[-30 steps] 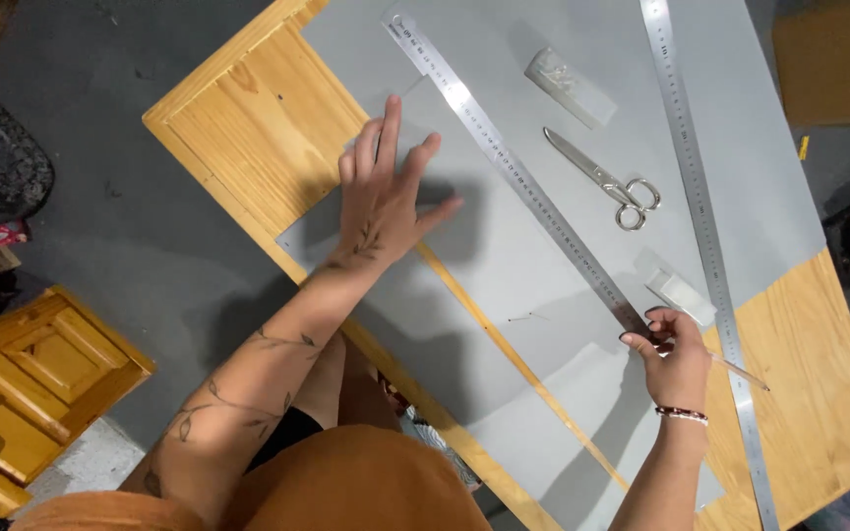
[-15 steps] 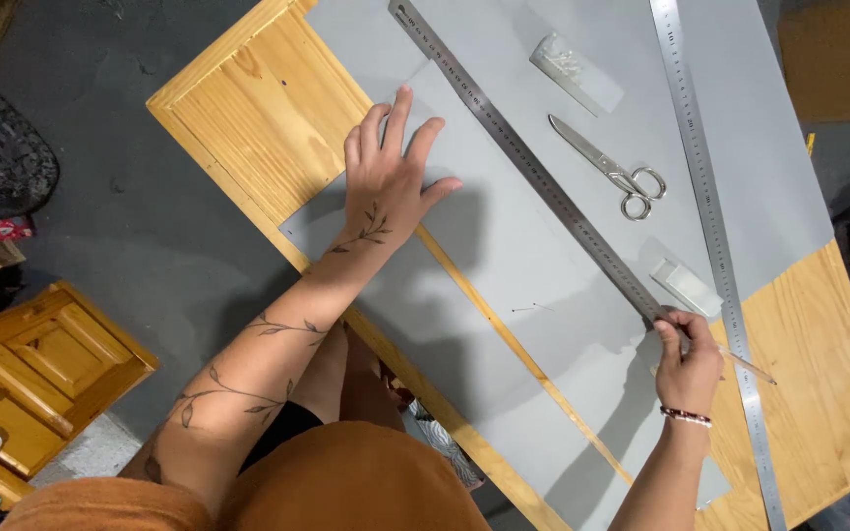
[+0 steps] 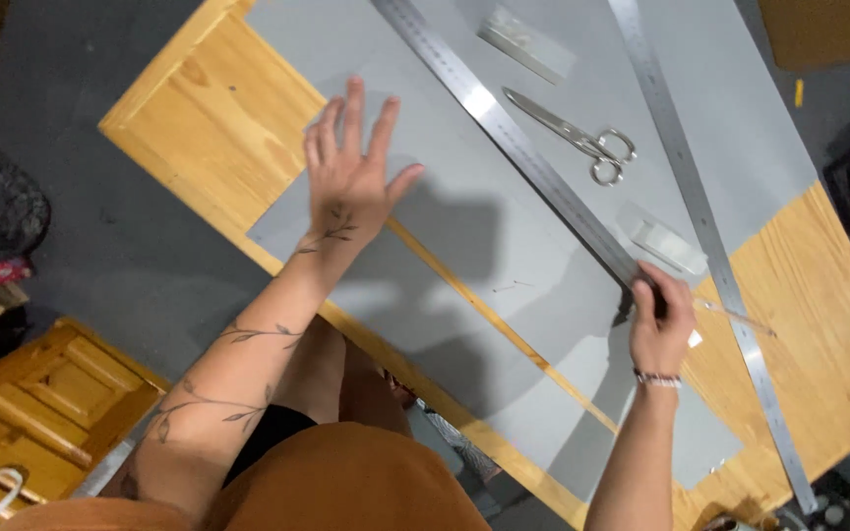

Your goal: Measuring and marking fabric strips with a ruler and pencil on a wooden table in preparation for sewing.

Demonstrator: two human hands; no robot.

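Note:
My left hand [image 3: 351, 175] lies flat with its fingers spread on the corner of a grey sheet [image 3: 464, 246], which sits on a wooden table [image 3: 211, 116]. My right hand [image 3: 661, 320] grips the near end of a long steel ruler [image 3: 504, 133] that runs diagonally across the grey sheets. A thin stick [image 3: 738, 316] pokes out to the right from under that hand. Above the ruler lie steel scissors [image 3: 578, 141] on a second, larger grey sheet [image 3: 720, 88].
A second long steel ruler [image 3: 705, 231] runs down the right side. Two clear plastic pieces lie nearby, one at the top [image 3: 525, 41] and one by my right hand [image 3: 668, 241]. A wooden cabinet door [image 3: 36, 408] lies on the dark floor at the left.
The view has shifted slightly. My right hand has closed more tightly over the ruler's near end. My left hand stays flat on the grey sheet.

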